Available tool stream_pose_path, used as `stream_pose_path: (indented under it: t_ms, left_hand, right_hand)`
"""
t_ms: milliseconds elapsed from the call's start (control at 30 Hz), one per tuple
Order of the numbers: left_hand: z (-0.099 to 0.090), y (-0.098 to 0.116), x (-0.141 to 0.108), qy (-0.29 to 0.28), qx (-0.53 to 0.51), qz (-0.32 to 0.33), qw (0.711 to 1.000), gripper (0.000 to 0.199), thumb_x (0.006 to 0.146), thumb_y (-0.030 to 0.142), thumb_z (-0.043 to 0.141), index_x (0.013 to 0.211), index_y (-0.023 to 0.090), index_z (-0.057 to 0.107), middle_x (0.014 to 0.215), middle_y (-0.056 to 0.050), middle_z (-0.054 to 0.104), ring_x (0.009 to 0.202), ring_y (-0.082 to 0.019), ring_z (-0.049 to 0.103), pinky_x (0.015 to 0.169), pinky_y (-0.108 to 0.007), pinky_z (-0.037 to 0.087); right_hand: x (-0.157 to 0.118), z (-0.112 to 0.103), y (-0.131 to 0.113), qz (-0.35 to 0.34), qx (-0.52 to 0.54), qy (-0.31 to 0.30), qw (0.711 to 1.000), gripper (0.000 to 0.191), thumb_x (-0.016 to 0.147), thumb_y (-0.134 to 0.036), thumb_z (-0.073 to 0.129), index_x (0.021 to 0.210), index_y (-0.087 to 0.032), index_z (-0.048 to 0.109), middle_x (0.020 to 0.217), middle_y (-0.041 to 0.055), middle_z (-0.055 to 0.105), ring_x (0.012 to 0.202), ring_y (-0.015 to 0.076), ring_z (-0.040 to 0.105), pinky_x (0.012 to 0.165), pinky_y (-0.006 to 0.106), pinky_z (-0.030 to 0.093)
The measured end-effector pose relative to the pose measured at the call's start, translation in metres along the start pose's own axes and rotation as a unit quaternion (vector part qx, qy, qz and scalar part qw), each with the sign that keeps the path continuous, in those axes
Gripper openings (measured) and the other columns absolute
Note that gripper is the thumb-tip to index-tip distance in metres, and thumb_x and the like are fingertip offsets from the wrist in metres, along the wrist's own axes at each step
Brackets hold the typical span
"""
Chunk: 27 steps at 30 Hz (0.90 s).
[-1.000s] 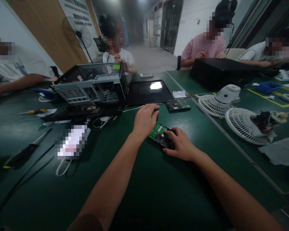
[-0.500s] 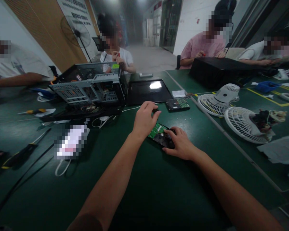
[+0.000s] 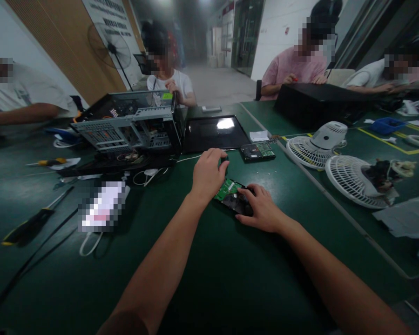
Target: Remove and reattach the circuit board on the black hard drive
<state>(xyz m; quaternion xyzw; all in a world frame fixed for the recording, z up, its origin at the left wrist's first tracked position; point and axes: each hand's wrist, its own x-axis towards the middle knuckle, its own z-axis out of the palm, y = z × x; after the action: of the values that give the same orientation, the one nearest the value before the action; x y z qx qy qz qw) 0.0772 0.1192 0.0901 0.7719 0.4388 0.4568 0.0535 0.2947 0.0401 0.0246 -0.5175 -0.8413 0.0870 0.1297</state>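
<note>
A hard drive lies on the green table in front of me, its green circuit board facing up. My right hand grips its near right end, thumb at the near edge and fingers over the top. Over the far left corner of the drive, my left hand is raised with thumb and fingers drawn together. Something small and dark shows between those fingers, too hidden to name. A second hard drive rests a little farther away.
An opened computer case stands at the back left beside a black panel. Left of me lie a phone and a screwdriver. White fan parts sit to the right. Several people work around the table.
My left thumb and fingers have come closer together, with a slight turn of the hand. My right hand and the hard drive stay put. The person opposite has lowered a hand.
</note>
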Motion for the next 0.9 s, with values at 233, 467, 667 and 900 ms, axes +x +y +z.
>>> stream_pose_path:
  t_ms: [233, 467, 667, 900]
  left_hand:
    - [0.0057, 0.0002, -0.0024, 0.022, -0.035, -0.006, 0.999, 0.017, 0.088, 0.022, 0.076, 0.091, 0.022, 0.058, 0.096, -0.003, 0.066, 0.093, -0.019, 0.064, 0.082, -0.034, 0.054]
    - [0.0023, 0.0024, -0.0007, 0.017, -0.045, -0.017, 0.999, 0.025, 0.088, 0.013, 0.071, 0.108, 0.022, 0.061, 0.106, -0.004, 0.065, 0.092, -0.018, 0.065, 0.084, -0.034, 0.056]
    - [0.0028, 0.0026, -0.0013, 0.009, -0.053, 0.003, 0.999, 0.017, 0.089, 0.011, 0.068, 0.103, 0.020, 0.066, 0.108, -0.005, 0.062, 0.095, -0.017, 0.063, 0.087, -0.034, 0.058]
    - [-0.0031, 0.0072, 0.0000, -0.019, 0.001, 0.001, 1.000, 0.020, 0.094, 0.010, 0.062, 0.108, 0.022, 0.070, 0.109, -0.006, 0.067, 0.101, -0.021, 0.065, 0.091, -0.037, 0.056]
  right_hand:
    - [0.0004, 0.0019, 0.0009, -0.002, -0.004, 0.001, 1.000, 0.081, 0.082, -0.063, 0.067, 0.148, -0.021, 0.047, 0.137, 0.0208, 0.046, 0.124, 0.0410, 0.047, 0.104, 0.061, 0.041]
    - [-0.0001, 0.0010, 0.0003, -0.002, -0.001, 0.006, 1.000, 0.080, 0.082, -0.062, 0.068, 0.147, -0.021, 0.048, 0.137, 0.0207, 0.047, 0.124, 0.0410, 0.047, 0.103, 0.060, 0.041]
    - [0.0003, 0.0018, 0.0003, -0.002, -0.005, 0.007, 1.000, 0.080, 0.082, -0.062, 0.068, 0.147, -0.021, 0.048, 0.137, 0.0205, 0.046, 0.123, 0.0406, 0.047, 0.103, 0.059, 0.041]
    - [0.0005, 0.0032, 0.0015, -0.003, -0.004, 0.008, 1.000, 0.081, 0.081, -0.062, 0.068, 0.148, -0.022, 0.047, 0.137, 0.0202, 0.047, 0.122, 0.0410, 0.047, 0.102, 0.060, 0.041]
